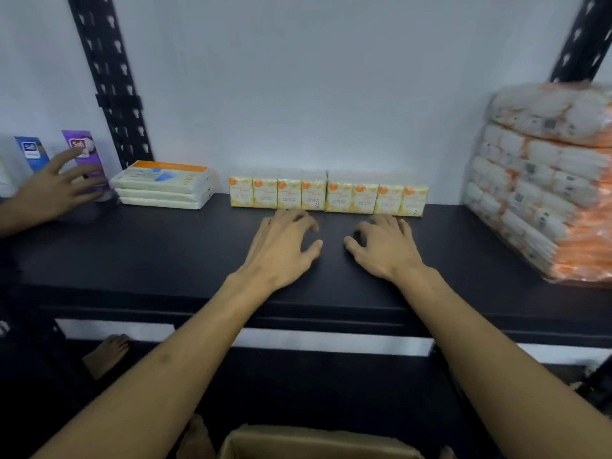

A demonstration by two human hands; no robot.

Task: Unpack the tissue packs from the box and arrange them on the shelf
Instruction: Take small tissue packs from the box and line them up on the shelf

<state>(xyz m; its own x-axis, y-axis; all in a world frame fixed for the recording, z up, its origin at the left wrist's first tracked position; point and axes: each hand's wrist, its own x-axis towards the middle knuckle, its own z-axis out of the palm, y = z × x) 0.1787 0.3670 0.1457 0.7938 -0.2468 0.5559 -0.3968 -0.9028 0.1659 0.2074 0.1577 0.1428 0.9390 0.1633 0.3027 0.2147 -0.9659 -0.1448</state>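
Observation:
Two rows of small yellow tissue packs stand side by side at the back of the black shelf (165,253): the left row (277,193) and the right row (377,198). My left hand (281,246) hovers over the shelf just in front of the left row, fingers loosely curled and holding nothing. My right hand (385,246) lies the same way just before the right row, empty. Whether my fingertips touch the packs is unclear. The cardboard box (318,442) is at the bottom edge, below the shelf.
A stack of flat white tissue packs (162,187) lies left of the rows. A big orange-and-white wrapped bundle (543,180) fills the right end of the shelf. Another person's hand (56,187) reaches by the purple (82,154) and blue (31,152) packages at far left.

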